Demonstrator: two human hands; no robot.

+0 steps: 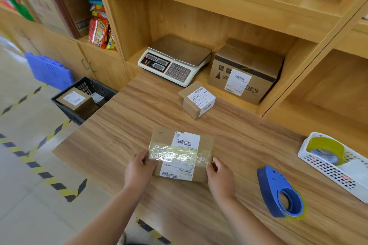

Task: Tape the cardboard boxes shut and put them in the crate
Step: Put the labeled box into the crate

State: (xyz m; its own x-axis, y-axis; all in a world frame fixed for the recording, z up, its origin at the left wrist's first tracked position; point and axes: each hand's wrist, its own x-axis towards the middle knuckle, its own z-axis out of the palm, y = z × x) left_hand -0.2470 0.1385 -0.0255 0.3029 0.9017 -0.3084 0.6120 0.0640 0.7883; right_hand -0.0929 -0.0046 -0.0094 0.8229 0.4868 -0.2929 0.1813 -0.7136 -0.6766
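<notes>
Cardboard box (205,141) is gripped at its ends by the left hand (139,167) and right hand (220,177); the wrinkled tape (179,155) between them could lift unless smoothed down.

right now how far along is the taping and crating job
Done: at least one labelled box sits in the black crate on the floor. In hand: the left hand and right hand grip the ends of the flat box, clear tape already across its top. Left: that box goes into the crate, then the small box and the larger box by the scale; their seals are unclear.
</notes>
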